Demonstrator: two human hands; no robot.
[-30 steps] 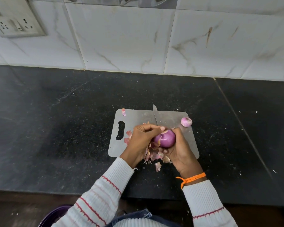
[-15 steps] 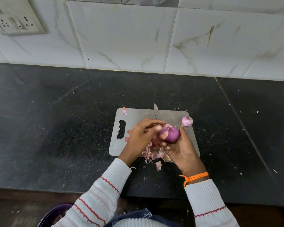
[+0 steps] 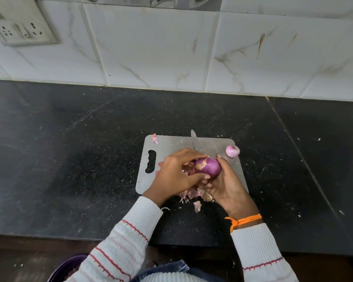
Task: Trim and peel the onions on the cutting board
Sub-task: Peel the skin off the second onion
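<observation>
Both hands held one purple onion [image 3: 209, 167] above the cutting board [image 3: 167, 144], its long axis running left-right; right hand [image 3: 228, 186] cradled it, left hand [image 3: 176, 171] fingers [image 3: 200, 176] pinched its skinned left end.

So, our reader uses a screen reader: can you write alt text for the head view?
Two hands peel a red onion above a grey cutting board on a black counter; a smaller onion, a knife and skins lie around.

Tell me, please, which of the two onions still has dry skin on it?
The larger onion gripped in both hands; papery skin clings to its left end. The small onion on the board's far right corner looks fully peeled.
</observation>
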